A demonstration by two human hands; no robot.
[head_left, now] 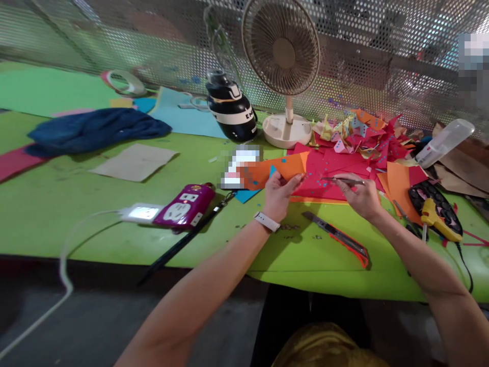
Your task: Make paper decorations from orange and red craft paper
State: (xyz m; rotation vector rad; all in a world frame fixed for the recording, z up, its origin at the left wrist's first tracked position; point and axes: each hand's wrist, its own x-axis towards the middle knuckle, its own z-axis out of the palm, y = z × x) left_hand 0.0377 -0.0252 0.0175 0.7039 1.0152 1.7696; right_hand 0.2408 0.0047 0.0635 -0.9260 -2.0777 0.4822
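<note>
Orange paper (292, 166) (w/ blue dots (283, 160)) in L grip (278, 192).

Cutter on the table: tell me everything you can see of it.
The cutter is slim, with an orange-red and dark grey handle that looks like plastic. It lies on the green table, slanting between the forearms, its narrow, dark, pointed end toward the left hand and its broader orange end toward the right and nearer the person. It appears to touch only the table; no hand is on it. How far the blade is out is hard to tell.
</note>
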